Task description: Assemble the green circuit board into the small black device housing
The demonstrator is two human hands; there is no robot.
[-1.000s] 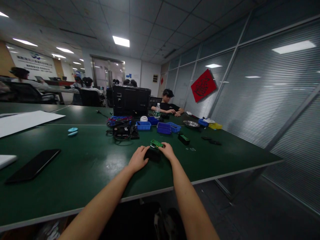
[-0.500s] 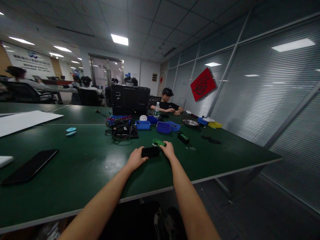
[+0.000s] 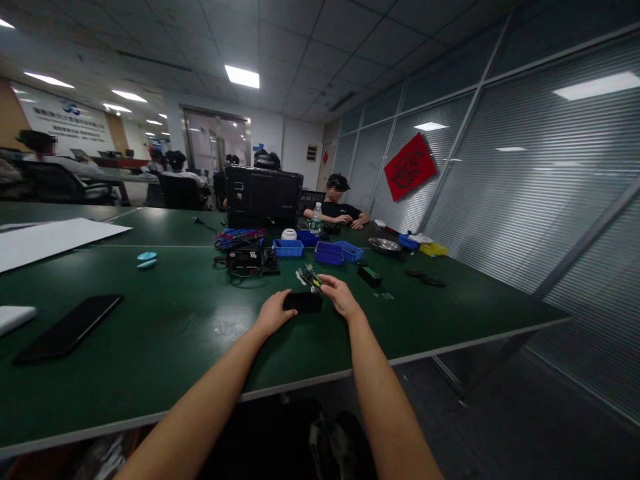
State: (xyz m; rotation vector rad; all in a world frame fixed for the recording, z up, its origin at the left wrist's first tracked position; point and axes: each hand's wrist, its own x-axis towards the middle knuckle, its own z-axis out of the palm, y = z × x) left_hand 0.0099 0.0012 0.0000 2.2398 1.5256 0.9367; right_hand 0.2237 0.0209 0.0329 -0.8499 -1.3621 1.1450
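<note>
My left hand (image 3: 273,311) is closed on the left end of a small black rectangular case (image 3: 303,302) that lies on the green table (image 3: 165,320). Just right of it, my right hand (image 3: 341,295) pinches a small green circuit board (image 3: 311,276) and holds it tilted, lifted above the case's far edge. A second black case with a green board in it (image 3: 371,275) lies a little further right.
Blue bins (image 3: 327,253), a tangle of cables with a black device (image 3: 243,261), a monitor's back (image 3: 263,197), a metal bowl (image 3: 384,245) and a yellow tray (image 3: 433,249) sit beyond. A black phone (image 3: 67,327) lies left. Another person (image 3: 336,203) sits at the far side.
My right hand has picked the green board up off the table and tilted it above the case. The black case has been turned flat under my left hand.
</note>
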